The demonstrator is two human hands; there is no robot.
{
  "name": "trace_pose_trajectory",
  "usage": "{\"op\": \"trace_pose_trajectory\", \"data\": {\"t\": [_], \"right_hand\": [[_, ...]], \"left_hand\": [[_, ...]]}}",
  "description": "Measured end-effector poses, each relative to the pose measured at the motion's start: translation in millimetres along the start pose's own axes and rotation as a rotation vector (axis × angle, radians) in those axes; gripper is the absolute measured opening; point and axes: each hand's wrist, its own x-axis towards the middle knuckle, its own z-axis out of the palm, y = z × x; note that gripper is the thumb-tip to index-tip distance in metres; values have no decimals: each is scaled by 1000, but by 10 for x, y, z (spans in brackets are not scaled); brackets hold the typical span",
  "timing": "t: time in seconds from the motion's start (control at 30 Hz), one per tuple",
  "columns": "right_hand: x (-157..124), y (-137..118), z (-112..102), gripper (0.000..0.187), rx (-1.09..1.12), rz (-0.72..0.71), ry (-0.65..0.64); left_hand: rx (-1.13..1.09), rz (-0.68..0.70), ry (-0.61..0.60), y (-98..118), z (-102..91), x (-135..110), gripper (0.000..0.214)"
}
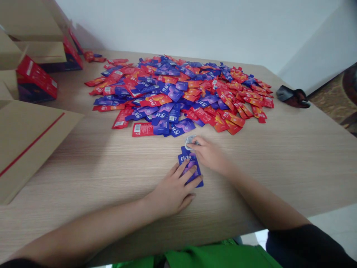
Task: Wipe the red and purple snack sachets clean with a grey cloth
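Note:
A blue-purple pouch (187, 168) with white characters and a narrower top end lies flat on the table. My left hand (175, 188) rests on it with the fingers spread, pressing it from the lower left. At the pouch's top end, my right hand (208, 153) pinches a small pale grey, rounded object (190, 143); its exact kind cannot be made out. The object sits over or right beside the pouch's narrow tip. Beyond both hands spreads a large heap of similar red-orange and blue-purple pouches (170, 91).
Open cardboard boxes (33, 126) with red and dark blue printed sides stand at the left, one flap reaching over the table (125, 175). A dark, glossy curved object (291, 96) lies near the right edge. A white wall (195, 29) rises behind.

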Motion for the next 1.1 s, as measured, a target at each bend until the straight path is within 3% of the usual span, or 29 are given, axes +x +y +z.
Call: {"op": "trace_pose_trajectory", "data": {"t": [0.17, 0.33, 0.5, 0.7, 0.83, 0.9, 1.0, 1.1], "right_hand": [[41, -31, -28, 43, 25, -65, 25], [59, -15, -55, 41, -55, 50, 33], [43, -3, -19, 43, 27, -42, -1], [-145, 206, -370, 40, 112, 54, 89], [-436, 363, -412, 57, -69, 156, -33], [-499, 417, -303, 51, -106, 168, -33], [-468, 448, -192, 38, -62, 161, 65], [-416, 379, -329, 38, 25, 282, 216]], "left_hand": [[-2, -3, 4, 8, -15, 13, 54], [-4, -15, 6, 19, 6, 33, 52], [-84, 17, -13, 4, -106, 47, 51], [-90, 39, -11, -388, -354, 206, 53], [65, 56, -41, -598, -249, 335, 53], [154, -48, -29, -521, -164, 344, 53], [272, -261, -20, -242, -102, 267, 50], [298, -403, -49, 0, -110, 127, 55]]}}
